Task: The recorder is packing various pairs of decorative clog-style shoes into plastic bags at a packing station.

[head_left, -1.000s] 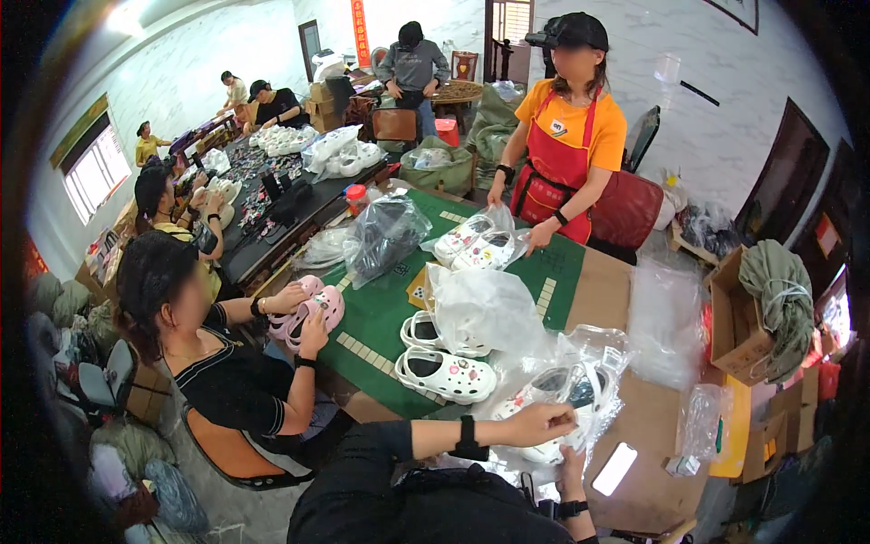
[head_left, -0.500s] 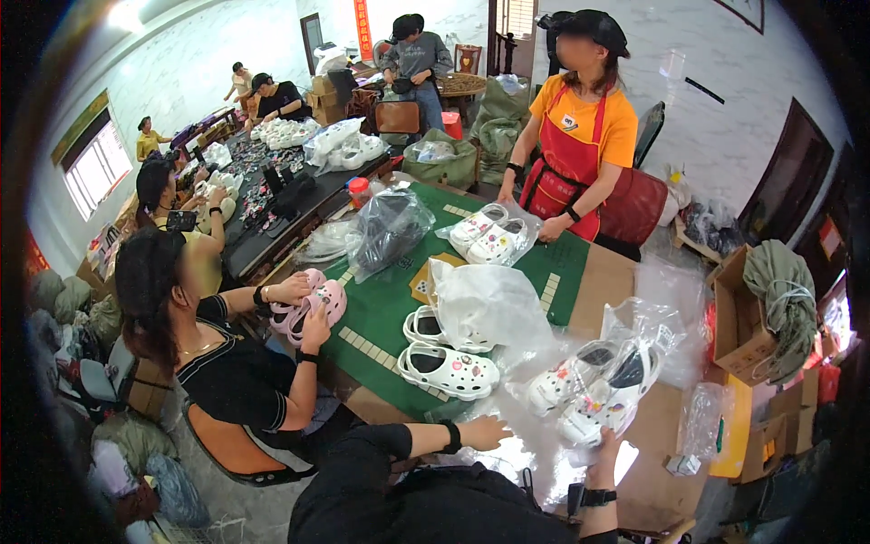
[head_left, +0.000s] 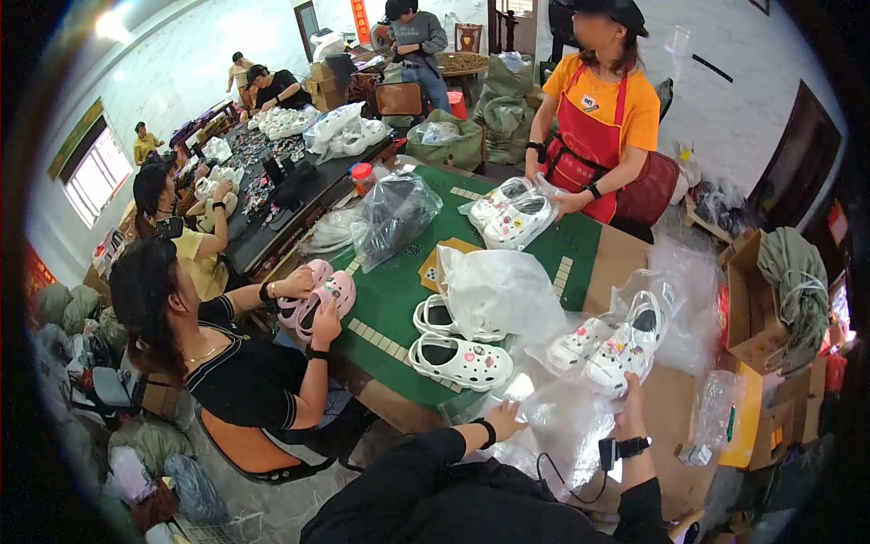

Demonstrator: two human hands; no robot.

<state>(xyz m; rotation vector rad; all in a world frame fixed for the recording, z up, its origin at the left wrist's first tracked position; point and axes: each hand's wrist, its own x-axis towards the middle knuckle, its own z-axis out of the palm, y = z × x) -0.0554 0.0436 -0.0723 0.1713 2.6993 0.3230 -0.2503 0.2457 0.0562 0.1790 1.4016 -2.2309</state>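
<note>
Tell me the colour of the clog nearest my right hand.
Mainly white clog, clearest in the head view.

White clogs, charm-studded, angled, seemingly bagged

The clogs before you are white, dotted with multicoloured charms (another pair is pink); the bench is green, the cardboard brown, the apron red, your sleeves black.

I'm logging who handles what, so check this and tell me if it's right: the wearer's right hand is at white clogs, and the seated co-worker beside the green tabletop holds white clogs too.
One colour is wrong: the seated co-worker holds pink clogs, as the head view shows. The wearer's right hand is indeed at white clogs.
</note>
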